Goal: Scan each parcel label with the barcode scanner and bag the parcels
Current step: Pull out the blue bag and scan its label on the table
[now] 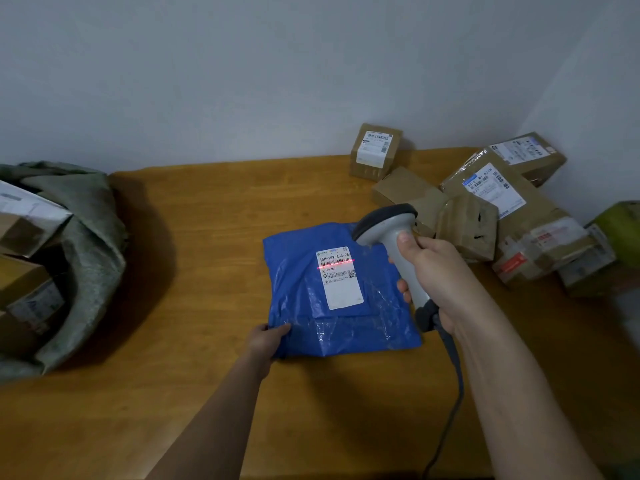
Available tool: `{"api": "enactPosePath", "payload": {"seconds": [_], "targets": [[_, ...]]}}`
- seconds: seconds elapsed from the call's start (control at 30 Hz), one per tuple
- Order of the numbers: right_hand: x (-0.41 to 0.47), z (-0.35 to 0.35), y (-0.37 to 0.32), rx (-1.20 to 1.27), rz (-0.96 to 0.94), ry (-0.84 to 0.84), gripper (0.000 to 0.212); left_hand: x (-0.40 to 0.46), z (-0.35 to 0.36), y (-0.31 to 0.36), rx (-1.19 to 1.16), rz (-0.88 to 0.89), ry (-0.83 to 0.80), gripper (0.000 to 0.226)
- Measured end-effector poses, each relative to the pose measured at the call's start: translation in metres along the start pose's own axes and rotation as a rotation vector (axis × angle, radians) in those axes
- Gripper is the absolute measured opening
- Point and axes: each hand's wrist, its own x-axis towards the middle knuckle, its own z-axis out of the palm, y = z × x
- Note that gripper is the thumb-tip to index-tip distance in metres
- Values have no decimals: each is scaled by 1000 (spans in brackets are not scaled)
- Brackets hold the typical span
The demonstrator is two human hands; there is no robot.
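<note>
The blue parcel (341,292) lay flat on the wooden counter (194,237), a little right of its middle, label side up. Nearest us, our left hand (268,341) pinched the parcel's near left corner, thumb on top of the plastic and the other fingers hidden beneath it. Our right hand (440,278) was wrapped round the handle of the grey barcode scanner (391,237), its grip closed tight on that handle with the thumb up near the head; a dark cable (450,393) ran from the handle's base back toward us. The scanner's head pointed down and left at the white label (339,278), and a red scan line (335,264) lay across the barcode near the label's top.

Farther off at the left edge, a grey-green sack (90,244) stood open, with several boxes (24,223) inside it. Beyond the scanner, on the far right of the counter, a pile of brown cardboard parcels (498,209) lay heaped against each other, most showing white labels. One small box (375,152) stood apart from the pile against the pale wall (242,81).
</note>
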Motion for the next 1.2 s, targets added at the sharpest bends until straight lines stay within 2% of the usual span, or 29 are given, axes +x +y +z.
{"api": "enactPosePath", "payload": {"seconds": [0.17,0.33,0.57,0.67,0.73,0.97,1.2], "targets": [[-6,-5,-2,5,-28,4,32,3,4,10,69,39,31,54],[-9,-11,-3,-8,-50,4,33,7,17,26,53,44,95,58],[-14,-21,-3,-32,-72,-11,29,14,30,29,-30,15,-4,51],[-15,-26,-4,-35,-80,-10,28,13,38,27,-66,-5,-86,38],[-15,-29,-5,-48,-85,-12,27,9,42,27,-95,9,-77,29],[-12,-25,-15,27,-78,-61,36,-12,32,38,-190,186,4,13],[-21,35,-50,179,-129,-215,38,-58,-54,89,-364,440,121,19]]}}
